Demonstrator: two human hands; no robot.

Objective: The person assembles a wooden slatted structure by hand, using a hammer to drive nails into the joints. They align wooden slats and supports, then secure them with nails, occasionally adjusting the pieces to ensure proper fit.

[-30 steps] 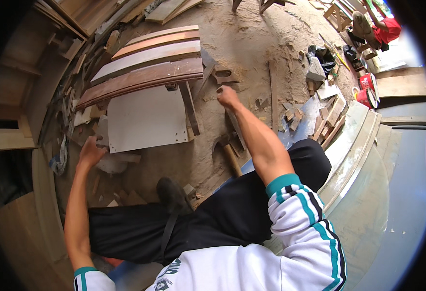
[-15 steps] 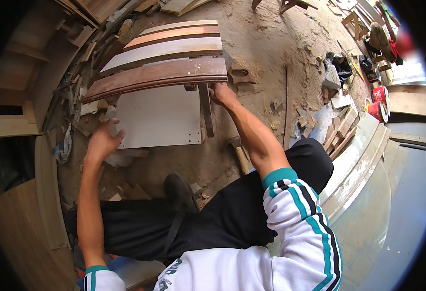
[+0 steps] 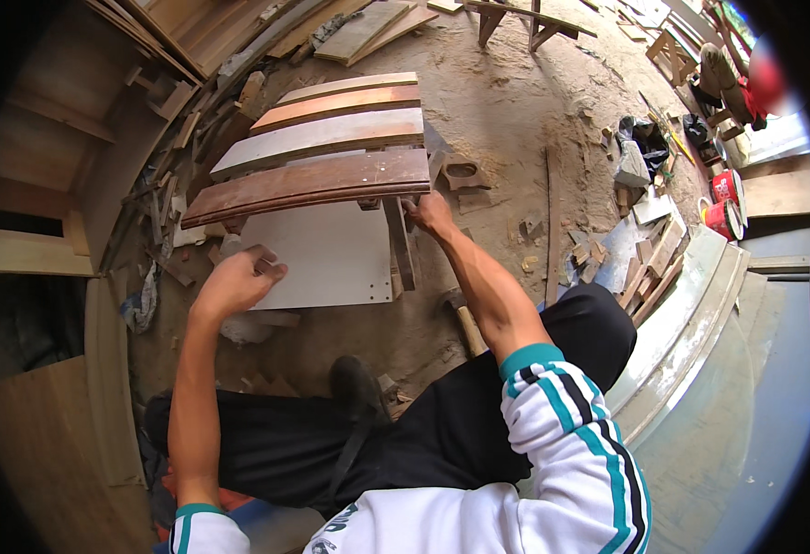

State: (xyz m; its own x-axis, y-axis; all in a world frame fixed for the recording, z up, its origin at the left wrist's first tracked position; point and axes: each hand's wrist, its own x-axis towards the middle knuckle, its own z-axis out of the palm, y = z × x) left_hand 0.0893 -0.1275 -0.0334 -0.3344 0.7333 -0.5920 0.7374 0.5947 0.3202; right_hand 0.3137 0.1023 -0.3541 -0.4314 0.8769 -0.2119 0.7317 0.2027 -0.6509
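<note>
Slatted wooden frame (image 3: 317,152) on the sandy floor (image 3: 516,111): four slats already across it, white panel (image 3: 326,254) lying under its near edge. Right hand (image 3: 431,214) is closed on the near dark slat's (image 3: 308,185) right end, by the upright leg (image 3: 399,245). Left hand (image 3: 234,282) hovers half-curled over the panel's left edge; can't tell if it holds anything. Hammer (image 3: 465,319) untouched by the knee, so I'd judge fastening is still left.

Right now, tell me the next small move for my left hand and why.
Probably bring the left hand up to the left end of the dark plank. The right hand already grips its right end at the upright leg, while the left hovers over the white panel, touching nothing I can make out.
</note>
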